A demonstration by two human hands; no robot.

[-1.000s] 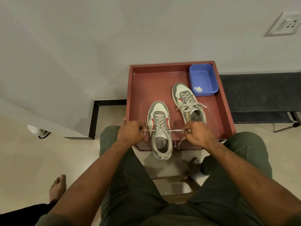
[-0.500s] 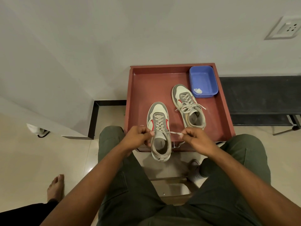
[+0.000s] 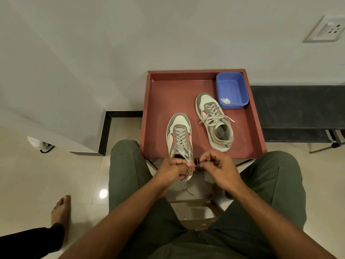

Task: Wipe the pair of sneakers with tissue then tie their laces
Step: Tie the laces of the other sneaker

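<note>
— On the red tray [image 3: 158, 101], what is listed?

— Item one: near sneaker [image 3: 179, 135], grey and white with red side marks, toe pointing to the tray's far edge, heel hanging over the tray's near rim. Item two: far sneaker [image 3: 214, 122], same make, lying right of the first and further into the tray, laces already in a bow. Item three: blue tub [image 3: 232, 90], in the tray's far right corner, just beside the far sneaker's toe; a small wad of white tissue [image 3: 225, 100] lies in the tub's near left corner.

— And the hands?

— Left hand [image 3: 172, 170], at the tray's near rim, over the near sneaker's heel; its grip is curled tight round the laces [image 3: 186, 156], whose loose ends trail below the fist. Right hand [image 3: 220, 169], just right of the left, also at the near rim; thumb and forefinger pinched together. Whether a lace end sits in that pinch cannot be told, the spot being too small and dark.

— Anything beyond the tray?

— Left of it, on the tiled floor [image 3: 28, 184], a bare foot [image 3: 60, 210]. Right of it, a dark bench [image 3: 298, 113]. Above and right, a wall socket [image 3: 325, 29].
</note>
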